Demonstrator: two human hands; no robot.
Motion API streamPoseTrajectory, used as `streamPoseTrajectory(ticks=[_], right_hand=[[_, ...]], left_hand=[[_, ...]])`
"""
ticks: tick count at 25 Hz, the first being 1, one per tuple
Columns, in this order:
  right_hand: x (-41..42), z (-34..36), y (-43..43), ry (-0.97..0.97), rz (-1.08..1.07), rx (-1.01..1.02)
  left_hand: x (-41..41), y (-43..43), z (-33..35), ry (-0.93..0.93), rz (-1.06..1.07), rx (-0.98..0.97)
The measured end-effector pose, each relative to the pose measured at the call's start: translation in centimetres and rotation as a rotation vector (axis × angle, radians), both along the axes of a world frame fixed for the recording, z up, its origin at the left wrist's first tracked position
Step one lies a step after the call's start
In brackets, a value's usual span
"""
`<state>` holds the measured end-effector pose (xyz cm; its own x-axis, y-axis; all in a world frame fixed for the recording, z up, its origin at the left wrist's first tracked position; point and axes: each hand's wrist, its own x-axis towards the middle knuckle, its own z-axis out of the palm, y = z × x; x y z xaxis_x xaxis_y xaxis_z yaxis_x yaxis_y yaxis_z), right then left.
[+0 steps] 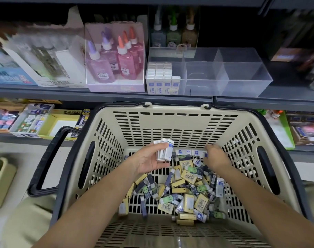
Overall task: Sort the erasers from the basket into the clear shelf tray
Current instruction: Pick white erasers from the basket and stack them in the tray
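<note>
A beige shopping basket (170, 122) with black handles sits below the shelf, and a heap of loose erasers (184, 188) in yellow, dark and white sleeves covers its floor. My left hand (149, 160) is palm up inside the basket and grips a stack of white erasers (164, 149) with blue labels. My right hand (215, 158) reaches palm down to the far side of the heap, its fingertips on a white eraser (199, 152) with a blue label. On the shelf above stands the clear tray (242, 79); white erasers (161, 77) fill its left compartment in rows.
Boxes of glue bottles (115, 58) stand left of the tray on the same grey shelf (99, 94). Small bottles (173, 33) stand behind the tray. The shelf below holds boxes of stationery (33, 120) on the left and more goods on the right.
</note>
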<state>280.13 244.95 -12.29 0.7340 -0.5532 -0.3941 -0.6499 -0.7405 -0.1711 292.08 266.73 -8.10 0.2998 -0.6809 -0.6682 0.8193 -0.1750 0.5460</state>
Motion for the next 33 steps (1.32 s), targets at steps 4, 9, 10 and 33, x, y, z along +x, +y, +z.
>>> streamPoseTrajectory(ticks=[4,9,10,33], right_hand=[[-0.1,0.4,0.0,0.067,0.112,-0.037],[0.5,2.5,0.8,0.066,0.206,-0.060],[1.1,3.2,1.3,0.027,0.205,-0.002],[6.1,18.7,1.7,-0.762,-0.005,0.794]], left_hand=[[0.2,0.1,0.3,0.016,0.031,-0.030],[0.1,-0.3,0.5,0.030,0.089,-0.062],[0.1,-0.4,0.7,0.027,0.092,-0.069],[3.3,-1.3,11.6,-0.422,0.094,-0.106]])
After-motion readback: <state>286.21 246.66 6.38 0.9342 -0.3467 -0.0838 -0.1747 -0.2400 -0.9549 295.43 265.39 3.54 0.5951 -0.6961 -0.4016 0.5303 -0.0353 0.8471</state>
